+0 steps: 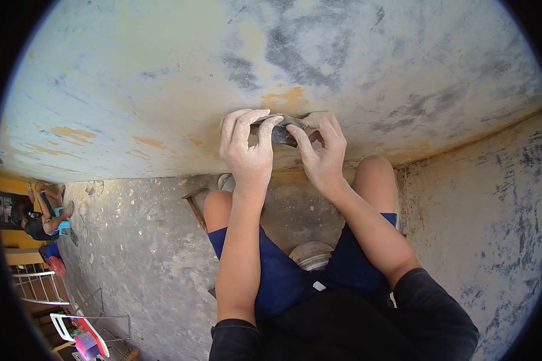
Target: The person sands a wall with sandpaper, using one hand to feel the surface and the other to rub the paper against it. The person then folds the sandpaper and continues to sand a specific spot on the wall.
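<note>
A dark grey, bent piece that looks like sandpaper (285, 137) is held between my two hands, close to the patchy wall (180, 90). My left hand (247, 144) grips its left end, thumb in front and fingers curled behind. On the other end, my right hand (323, 150) pinches with the thumb, its fingers bent over the back. Pale dust coats both hands. Just above them is a bare orange-yellow patch (286, 96) in the wall's coating. My fingers hide part of the piece.
A second wall (476, 222) meets this one at a corner on my right. Between my legs stands a round pale bucket (312, 253). A tool with a wooden handle (196, 210) lies by my left knee. Far left are a seated person (39, 219), a blue stool (62, 221) and chairs (84, 334).
</note>
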A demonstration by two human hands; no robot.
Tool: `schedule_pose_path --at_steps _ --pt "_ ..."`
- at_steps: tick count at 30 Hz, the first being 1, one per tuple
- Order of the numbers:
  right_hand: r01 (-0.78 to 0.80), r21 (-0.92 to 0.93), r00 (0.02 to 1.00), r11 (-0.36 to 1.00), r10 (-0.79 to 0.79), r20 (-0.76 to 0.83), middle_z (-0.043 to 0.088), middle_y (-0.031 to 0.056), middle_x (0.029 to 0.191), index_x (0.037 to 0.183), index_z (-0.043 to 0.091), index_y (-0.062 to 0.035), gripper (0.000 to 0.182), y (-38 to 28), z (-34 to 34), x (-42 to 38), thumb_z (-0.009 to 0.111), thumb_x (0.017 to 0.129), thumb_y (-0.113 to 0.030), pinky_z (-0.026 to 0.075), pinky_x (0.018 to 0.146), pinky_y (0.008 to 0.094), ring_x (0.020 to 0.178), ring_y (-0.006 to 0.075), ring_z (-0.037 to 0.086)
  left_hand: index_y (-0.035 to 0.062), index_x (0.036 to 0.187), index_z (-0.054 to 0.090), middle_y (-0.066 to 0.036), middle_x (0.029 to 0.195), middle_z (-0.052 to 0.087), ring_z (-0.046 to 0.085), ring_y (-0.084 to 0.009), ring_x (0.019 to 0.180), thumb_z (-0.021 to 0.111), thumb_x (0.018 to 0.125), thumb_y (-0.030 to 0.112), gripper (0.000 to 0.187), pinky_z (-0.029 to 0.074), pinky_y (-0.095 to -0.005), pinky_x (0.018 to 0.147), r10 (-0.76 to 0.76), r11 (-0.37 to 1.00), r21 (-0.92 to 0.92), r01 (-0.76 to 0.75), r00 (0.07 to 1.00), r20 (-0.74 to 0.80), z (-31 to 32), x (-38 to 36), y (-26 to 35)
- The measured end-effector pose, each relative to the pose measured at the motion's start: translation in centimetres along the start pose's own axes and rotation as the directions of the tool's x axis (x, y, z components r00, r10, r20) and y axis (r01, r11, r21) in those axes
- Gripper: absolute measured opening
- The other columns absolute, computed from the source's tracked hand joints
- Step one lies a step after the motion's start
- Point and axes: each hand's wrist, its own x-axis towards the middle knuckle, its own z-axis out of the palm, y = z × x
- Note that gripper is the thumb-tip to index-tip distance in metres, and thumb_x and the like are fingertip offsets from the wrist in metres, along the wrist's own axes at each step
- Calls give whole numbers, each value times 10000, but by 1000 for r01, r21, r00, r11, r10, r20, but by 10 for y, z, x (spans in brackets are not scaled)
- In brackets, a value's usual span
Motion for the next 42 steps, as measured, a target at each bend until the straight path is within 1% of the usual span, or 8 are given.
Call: schedule_pose_path --at_steps 10,16,22,27,31,33,40,42 --pt "164 -128 984 978 -171 -46 707 91 863 954 731 -12 164 -9 15 6 861 857 -32 461 477 281 595 142 597 46 884 735 -55 943 689 674 -210 849 901 778 11 200 542 -356 758 -23 998 57 27 997 -74 4 4 -5" --pt "115 -150 989 982 -128 -80 705 119 816 950 720 24 170 -6 20 11 860 876 -36 475 574 295 638 165 597 54 877 752 -52 917 682 659 -200 815 908 777 18 189 531 -338 735 -29 996 78 35 996 -83 8 4 -7" --pt "61 -161 995 985 -73 -67 729 115 812 932 739 -2 98 -8 8 16 824 892 -27 490 524 297 588 173 636 55 879 760 -39 916 683 654 -190 818 908 783 12 181 531 -333 735 -3 997 74 7 998 -62 14 2 -3" --pt "122 -126 989 985 -131 -70 717 123 776 917 728 -4 88 -15 25 26 809 913 -37 490 529 308 582 174 644 64 911 754 -29 957 651 638 -150 839 909 796 3 202 534 -296 706 59 993 109 -38 978 -201 13 13 -4" --pt "117 -123 989 986 -127 -78 656 131 681 855 682 -2 155 -3 18 18 815 915 -56 454 493 322 511 188 595 74 932 759 -32 966 651 641 -156 842 912 800 14 211 535 -301 698 55 992 117 -38 988 -146 16 5 -5" --pt "84 -142 992 986 -96 -79 638 128 655 830 663 -6 183 -2 17 18 819 911 -57 445 482 326 490 195 576 57 902 777 -38 928 697 657 -186 895 897 804 12 161 546 -326 804 -99 992 66 106 990 -98 18 1 2" --pt "92 -97 991 991 -101 -93 627 117 637 799 641 -12 207 -14 24 21 808 915 -48 441 473 323 479 186 568 62 899 772 -34 922 701 654 -185 888 893 810 13 158 546 -328 812 2 987 157 24 987 -162 12 11 -4" --pt "101 -123 992 987 -109 -59 661 130 666 837 676 -8 155 -17 18 22 801 921 -47 454 480 317 492 195 588 78 882 764 -32 934 683 653 -166 845 912 799 28 177 539 -316 720 15 993 122 3 989 -148 13 11 -4"
